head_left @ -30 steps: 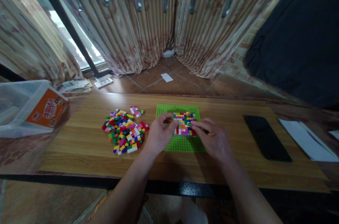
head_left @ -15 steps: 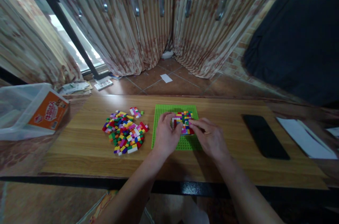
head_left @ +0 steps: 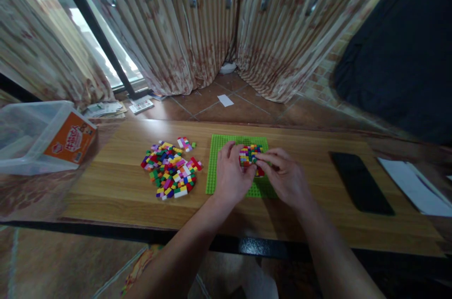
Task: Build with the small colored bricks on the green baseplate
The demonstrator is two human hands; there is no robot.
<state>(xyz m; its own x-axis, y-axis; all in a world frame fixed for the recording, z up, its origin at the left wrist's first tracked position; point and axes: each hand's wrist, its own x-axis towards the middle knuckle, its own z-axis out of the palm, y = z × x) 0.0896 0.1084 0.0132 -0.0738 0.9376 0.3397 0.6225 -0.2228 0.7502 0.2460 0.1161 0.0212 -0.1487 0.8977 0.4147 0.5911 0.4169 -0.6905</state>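
A small build of multicoloured toy bricks (head_left: 250, 154) stands over the green studded baseplate (head_left: 211, 174), partly hidden by my fingers. My left hand (head_left: 233, 174) is curled around the build's left and near sides, thumb and fingers gripping it. From the right, my right hand (head_left: 284, 174) meets the build's right edge with thumb and fingers pinched together. A small brick seems to be between those fingertips, mostly covered. Left of the baseplate lies a loose heap of toy bricks (head_left: 173, 169), with a small pink and white cluster (head_left: 184, 143) at its far side.
The wooden tabletop (head_left: 116, 186) bears a black phone-like slab (head_left: 360, 181) on the right, beside white paper (head_left: 413, 186). A clear plastic tub (head_left: 31, 139) with an orange label is at the left. Curtains (head_left: 197, 30) hang beyond the table.
The whole view has shifted slightly. My left hand has moved a little over the build, covering more of its left and near parts. My right fingers remain pinched at its right edge.
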